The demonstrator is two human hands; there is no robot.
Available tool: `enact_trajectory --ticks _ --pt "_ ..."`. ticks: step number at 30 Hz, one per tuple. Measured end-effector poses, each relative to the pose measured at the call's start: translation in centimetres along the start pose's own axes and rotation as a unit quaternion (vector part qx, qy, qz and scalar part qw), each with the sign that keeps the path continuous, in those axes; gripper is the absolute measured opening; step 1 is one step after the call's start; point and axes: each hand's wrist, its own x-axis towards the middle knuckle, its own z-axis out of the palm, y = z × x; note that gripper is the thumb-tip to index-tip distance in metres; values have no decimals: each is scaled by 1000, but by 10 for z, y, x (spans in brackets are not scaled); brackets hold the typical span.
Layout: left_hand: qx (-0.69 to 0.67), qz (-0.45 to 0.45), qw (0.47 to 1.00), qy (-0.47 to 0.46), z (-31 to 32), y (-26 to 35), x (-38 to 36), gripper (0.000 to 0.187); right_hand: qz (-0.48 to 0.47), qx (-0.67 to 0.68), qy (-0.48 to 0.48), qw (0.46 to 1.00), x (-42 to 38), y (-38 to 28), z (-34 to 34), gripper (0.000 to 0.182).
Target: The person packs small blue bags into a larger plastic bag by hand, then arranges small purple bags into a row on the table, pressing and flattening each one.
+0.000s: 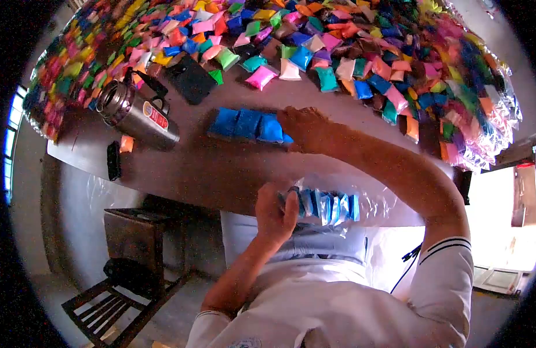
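Observation:
My left hand (276,213) is closed on the left end of a clear plastic bag (375,203) at the table's near edge. Inside that bag several small blue packets (326,206) stand side by side in a row. Farther out on the tabletop, more blue packets (244,123) lie in a short row. My right hand (305,130) reaches across to the right end of this row, its fingers curled round the last packet there. The palm hides part of that packet.
A big heap of colourful packets (262,75) covers the back of the table (181,168). At left lie a steel flask (137,116), a black pouch (191,80), an orange packet (126,144) and a small black object (113,160). A wooden chair (117,307) stands at lower left.

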Motion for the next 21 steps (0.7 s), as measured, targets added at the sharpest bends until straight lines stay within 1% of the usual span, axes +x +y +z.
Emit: enact_trajectory --ticks 1,3,4,6,7,8,9,10,12,13,17,18,19,20,21 --pt "-13 17 1000 4 -1 2 2 25 -2 -2 -2 1000 4 1 -1 54" --pt "-7 15 1000 5 -3 2 2 25 49 -34 -148 987 15 6 -10 54" --pt "0 14 1000 0 -3 2 1 25 48 -35 -150 987 16 5 -23 54" --pt "10 17 1000 -3 -4 2 1 26 42 -9 -137 990 16 6 -44 55" --pt "22 21 1000 -6 -4 3 1 27 42 -9 -139 989 21 7 -44 55" --pt "21 19 1000 -5 -4 4 2 27 49 24 -116 992 28 7 -44 55" --pt "43 34 999 -5 -5 6 3 28 57 57 -92 992 33 6 -43 55" --pt "65 49 997 -6 -6 6 3 30 56 58 -93 992 35 5 -35 55" --pt "58 47 997 -8 -5 4 2 30 -48 111 61 991 38 3 -12 55" --pt "51 47 998 -10 -5 4 2 31 -48 111 61 991 38 3 -6 55" --pt "51 34 998 -28 -7 5 1 29 -15 31 59 998 36 -3 12 60" --pt "38 42 998 -17 -6 5 2 28 -6 10 58 998 33 -4 13 62" --pt "23 50 998 -8 -5 6 1 27 0 11 56 998 30 -8 -6 62" --pt "18 50 998 -17 -5 5 -1 27 4 23 17 1000 25 -5 -28 63" --pt "63 37 997 -26 -7 2 -4 26 11 35 -24 999 22 -1 -47 64"
